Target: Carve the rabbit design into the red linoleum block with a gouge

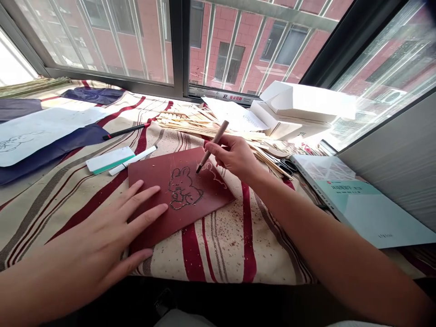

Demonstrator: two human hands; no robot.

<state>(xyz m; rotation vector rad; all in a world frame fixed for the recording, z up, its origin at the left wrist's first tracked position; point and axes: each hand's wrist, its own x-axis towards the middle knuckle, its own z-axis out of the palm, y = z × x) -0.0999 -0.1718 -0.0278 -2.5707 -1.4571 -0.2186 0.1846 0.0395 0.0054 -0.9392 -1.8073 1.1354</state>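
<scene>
Rabbit outline (183, 188) cut into red block (153, 213), left hand (98, 227) splayed on it, right hand (235, 156) gripping a gouge (218, 138).

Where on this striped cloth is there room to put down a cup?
Best is the striped cloth in front, between the dark red carving block and the textbook, though shavings speckle it. Another lies left of the left hand, below the dark blue paper. Behind the gouge in the right hand, wooden sticks crowd in.

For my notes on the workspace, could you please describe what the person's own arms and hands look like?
The left hand and right hand are bare, with no gloves, rings or watch visible. The forearms are bare too, with no sleeves in view.
</scene>
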